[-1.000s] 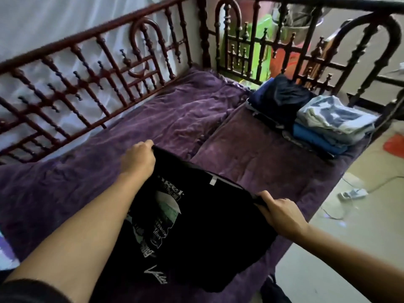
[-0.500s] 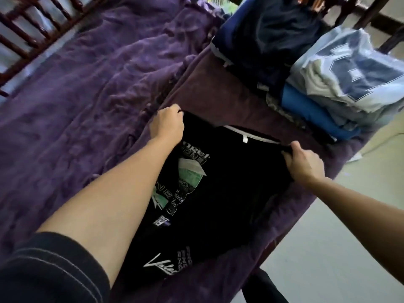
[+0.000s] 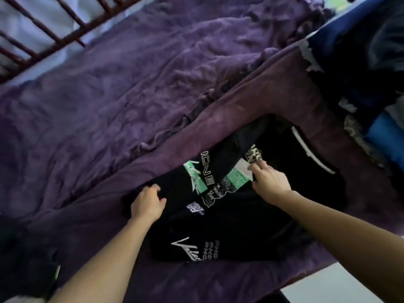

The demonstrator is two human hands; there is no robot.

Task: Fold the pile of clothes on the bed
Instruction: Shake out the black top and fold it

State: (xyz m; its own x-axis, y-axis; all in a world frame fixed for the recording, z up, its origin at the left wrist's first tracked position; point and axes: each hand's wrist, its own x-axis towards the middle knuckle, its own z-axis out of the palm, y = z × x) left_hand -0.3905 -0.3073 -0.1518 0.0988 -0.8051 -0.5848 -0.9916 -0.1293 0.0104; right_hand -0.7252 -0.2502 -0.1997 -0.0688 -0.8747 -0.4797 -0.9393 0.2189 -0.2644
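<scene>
A black T-shirt (image 3: 238,217) with a green and white print lies flat on the purple blanket (image 3: 113,101), its collar toward the far right. My left hand (image 3: 147,204) has its fingers curled round the shirt's left edge, near the sleeve. My right hand (image 3: 270,182) rests on the printed chest with its fingers stretched forward, touching a fold of the fabric. A stack of folded clothes (image 3: 360,53), dark navy with a blue piece (image 3: 387,141) lower down, sits at the right edge of the bed.
A dark red wooden bed rail (image 3: 35,42) runs along the far left, with white cloth behind it. Pale floor (image 3: 349,285) shows beyond the bed's near right edge. Dark cloth lies at the bottom left corner.
Both hands let go of the shirt's shoulders. The left hand moved down to the left edge, the right hand moved inward onto the print. The view dropped closer to the bed.
</scene>
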